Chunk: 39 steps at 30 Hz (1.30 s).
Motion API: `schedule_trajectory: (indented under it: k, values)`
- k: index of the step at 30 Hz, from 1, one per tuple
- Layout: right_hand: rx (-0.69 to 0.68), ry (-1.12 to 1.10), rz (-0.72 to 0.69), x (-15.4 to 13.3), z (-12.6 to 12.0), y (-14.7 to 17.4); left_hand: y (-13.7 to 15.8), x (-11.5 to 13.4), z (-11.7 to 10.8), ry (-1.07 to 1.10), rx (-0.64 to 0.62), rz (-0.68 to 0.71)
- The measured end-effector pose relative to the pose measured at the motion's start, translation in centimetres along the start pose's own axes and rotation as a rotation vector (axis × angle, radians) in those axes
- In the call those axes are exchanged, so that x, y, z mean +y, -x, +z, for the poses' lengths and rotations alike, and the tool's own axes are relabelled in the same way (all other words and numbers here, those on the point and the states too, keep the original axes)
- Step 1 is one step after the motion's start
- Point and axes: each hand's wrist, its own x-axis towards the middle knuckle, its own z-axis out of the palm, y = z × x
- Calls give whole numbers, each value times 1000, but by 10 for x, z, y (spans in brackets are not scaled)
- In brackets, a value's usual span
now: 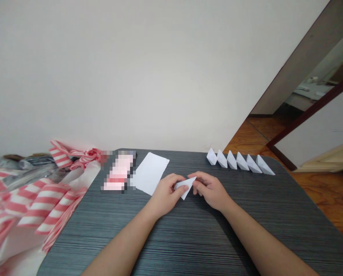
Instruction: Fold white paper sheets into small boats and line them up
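Observation:
Between my hands, above the middle of the table, is a small piece of folded white paper point(185, 187) with a pointed, triangular shape. My left hand point(165, 194) pinches its left side, thumb in front and fingers behind. At the paper's upper right corner, my right hand point(213, 189) has its thumb and fingers closed on the edge; its fingertips are partly hidden. Flat white paper point(150, 172) lies just beyond my left hand. To the far right, several folded white paper shapes point(242, 161) like little boats stand in a slanting row.
The dark wood-grain table point(183, 245) meets a pale wall point(148, 76) at its back edge. A blurred-out pink and white rectangle point(119, 170) lies at the left. Red-and-white striped cloth point(42, 203) is heaped beside the table. Wooden floor point(329, 191) shows on the right.

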Motion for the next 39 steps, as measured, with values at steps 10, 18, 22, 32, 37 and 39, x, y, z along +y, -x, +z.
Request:
schedule_trajectory:
  k: [10,18,22,32,37,39]
  values:
    - [-55,26,-22,-9,1,0,-1,6,0,-41,-53,71]
    - [-2,67,-15,-3,0,-2,0,5,2,-82,-64,88]
    - [11,108,-16,0,-2,-3,2,5,6,-103,-46,63]
    - [90,248,-177,-11,-8,0,0,12,10,-356,1,119]
    - [75,277,-74,-5,-9,1,-3,14,12,-228,-43,10]
    - [63,261,-41,-3,-10,1,-4,13,13,-53,-68,-57]
